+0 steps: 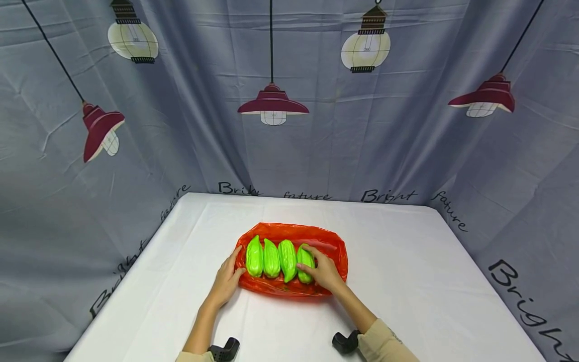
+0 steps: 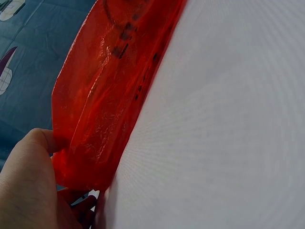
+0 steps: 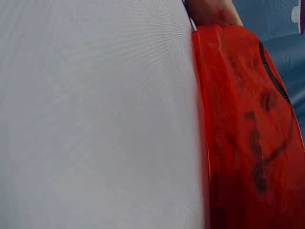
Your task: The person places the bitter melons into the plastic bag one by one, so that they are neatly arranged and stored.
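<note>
A red plastic bag (image 1: 334,251) lies spread on the white table, its rim turned up. Inside it, several ridged green gourd-like fruits (image 1: 254,257) are lined up side by side. My left hand (image 1: 224,282) holds the bag's left end; in the left wrist view the thumb lies over the red film (image 2: 97,138) and the other fingers are underneath. My right hand (image 1: 324,274) reaches over the bag's right side and grips the rightmost green fruit (image 1: 306,259) between thumb and fingers. The right wrist view shows the bag's outer side (image 3: 252,119), hiding the fruits.
A white cloth-covered table (image 1: 393,261) surrounds the bag. Behind and beside it hangs a grey-blue curtain (image 1: 316,151) printed with lamps and lettering. Black wrist devices (image 1: 346,343) sit at both wrists, close to the table's surface.
</note>
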Motion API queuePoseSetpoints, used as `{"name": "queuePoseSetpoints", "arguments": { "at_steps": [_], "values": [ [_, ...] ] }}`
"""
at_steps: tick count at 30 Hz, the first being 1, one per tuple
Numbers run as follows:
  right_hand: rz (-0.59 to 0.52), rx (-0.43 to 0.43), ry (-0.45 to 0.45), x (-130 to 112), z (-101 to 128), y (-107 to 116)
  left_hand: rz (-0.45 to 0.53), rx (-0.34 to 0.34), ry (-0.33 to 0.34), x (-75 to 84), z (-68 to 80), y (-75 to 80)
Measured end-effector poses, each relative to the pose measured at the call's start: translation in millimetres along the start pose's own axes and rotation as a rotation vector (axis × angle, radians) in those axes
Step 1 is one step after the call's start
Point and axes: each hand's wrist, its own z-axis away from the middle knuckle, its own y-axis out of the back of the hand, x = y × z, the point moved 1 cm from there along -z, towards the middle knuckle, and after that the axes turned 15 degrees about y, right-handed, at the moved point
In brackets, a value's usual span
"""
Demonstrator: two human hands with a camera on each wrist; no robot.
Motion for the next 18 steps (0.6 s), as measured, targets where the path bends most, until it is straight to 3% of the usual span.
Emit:
{"name": "queuePoseSetpoints", "arguments": {
  "at_steps": [10,18],
  "values": [
    [-0.093,-0.030,-0.029,1.5,0.8,1.1,-0.002,-0.004,-0.001,-0.4,1.3,0.1],
    [-0.052,-0.042,0.010,2.2,-1.0,5.4,0.006,0.008,-0.013,0.2,1.0,0.0]
  ]
}}
